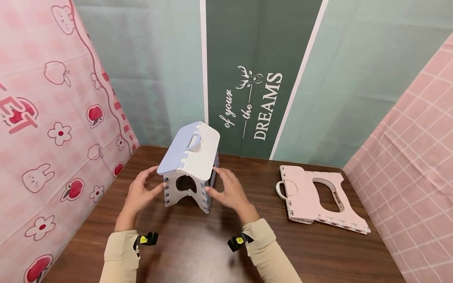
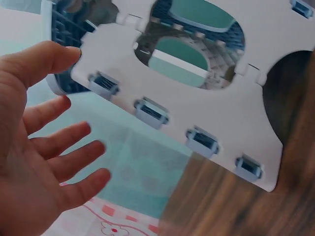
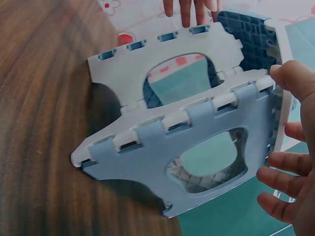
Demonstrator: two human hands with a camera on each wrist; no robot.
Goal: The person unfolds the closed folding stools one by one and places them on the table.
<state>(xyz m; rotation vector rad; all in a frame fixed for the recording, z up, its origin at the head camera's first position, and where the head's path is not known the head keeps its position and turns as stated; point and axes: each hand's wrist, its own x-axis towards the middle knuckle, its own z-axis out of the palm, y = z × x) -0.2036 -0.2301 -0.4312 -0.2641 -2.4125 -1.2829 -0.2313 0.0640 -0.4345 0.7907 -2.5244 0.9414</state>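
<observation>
A blue-and-white folding step stool (image 1: 203, 159) stands partly unfolded on the table, its two top halves sloping like a roof and a blue loop handle (image 1: 194, 141) at the ridge. My left hand (image 1: 139, 192) is at its left side, thumb tip at the white end panel (image 2: 197, 110) and the other fingers spread apart. On the opposite side, my right hand (image 1: 230, 190) has its thumb at the upper corner, with the fingers loosely extended along the blue side panel (image 3: 157, 160). Both hands flank the stool just under the edges of its top.
A pink folding step stool (image 1: 302, 192) lies folded flat on the right of the brown wooden table (image 1: 198, 251), its white loop handle (image 1: 280, 190) toward the left. Green cloth (image 1: 170, 78) hangs behind; pink patterned cloths (image 1: 78, 157) border both sides.
</observation>
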